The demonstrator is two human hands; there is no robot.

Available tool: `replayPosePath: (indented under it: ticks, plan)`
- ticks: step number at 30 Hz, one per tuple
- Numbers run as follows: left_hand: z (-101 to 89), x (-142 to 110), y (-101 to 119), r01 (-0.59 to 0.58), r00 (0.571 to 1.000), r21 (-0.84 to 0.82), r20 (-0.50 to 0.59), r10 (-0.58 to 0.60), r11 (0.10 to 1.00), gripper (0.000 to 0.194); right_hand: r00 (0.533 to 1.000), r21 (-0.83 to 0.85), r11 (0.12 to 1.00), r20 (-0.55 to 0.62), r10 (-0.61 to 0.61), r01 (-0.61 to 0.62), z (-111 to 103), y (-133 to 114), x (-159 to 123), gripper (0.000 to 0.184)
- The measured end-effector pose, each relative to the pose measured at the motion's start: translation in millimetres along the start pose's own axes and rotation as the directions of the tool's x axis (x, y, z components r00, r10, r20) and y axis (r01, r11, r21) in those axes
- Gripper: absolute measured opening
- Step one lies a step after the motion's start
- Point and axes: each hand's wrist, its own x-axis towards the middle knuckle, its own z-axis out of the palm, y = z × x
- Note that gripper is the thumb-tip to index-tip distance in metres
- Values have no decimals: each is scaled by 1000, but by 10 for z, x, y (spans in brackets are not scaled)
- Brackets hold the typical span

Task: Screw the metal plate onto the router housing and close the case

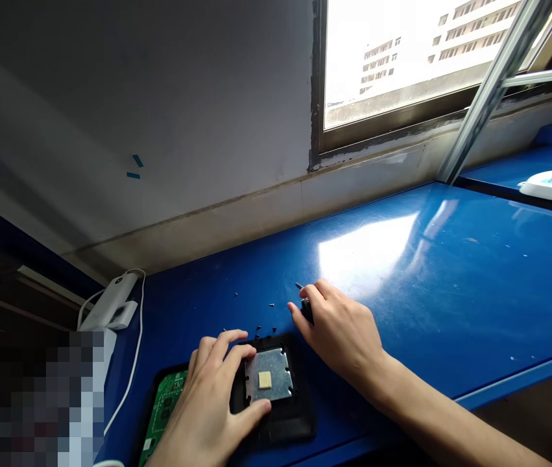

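Loosely spread, the left hand (215,389) rested over the black casing (302,420), thumb and fingertips at the edges of the metal plate (279,367) inside it; nearby, the right hand (344,321) curled around a black-handled screwdriver (307,311), beside scattered screws (272,305).

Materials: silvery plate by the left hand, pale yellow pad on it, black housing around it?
Silvery plate: looks like bare sheet metal, alloy unclear; greyish sheen, bright edges. 
Pale yellow pad: perhaps foam or a soft thermal pad; looks matte, too small to confirm. 
Black housing: probably moulded plastic; dark, low-gloss surface, rounded corners.
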Motion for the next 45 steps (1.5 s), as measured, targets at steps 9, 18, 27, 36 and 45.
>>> replayPosePath:
  ticks: [9, 18, 27, 36, 45]
  plan:
    - [16, -22, -44, -28, 1000, 36, -8, 28, 999, 36, 988, -90, 996, 150, 41, -28, -4, -25, -20, 12]
    - [178, -177, -107, -78, 956, 31, -280, 84, 996, 26, 973, -84, 996, 225, 57, -39, -41, -50, -4, 14]
    - [307, -321, -202, -53, 904, 9, -425, 52, 999, 25, 972, 12, 997, 226, 68, -73, 4, -67, -25, 11]
    - [391, -346, -189, -25, 943, 65, -330, 45, 998, 52, 971, 528, 829, -34, 236, -183, -145, 107, 89, 39]
    - [387, -339, -174, -26, 962, 155, -263, 67, 988, 52, 888, 847, 531, -273, 369, 40, -159, 143, 57, 42]
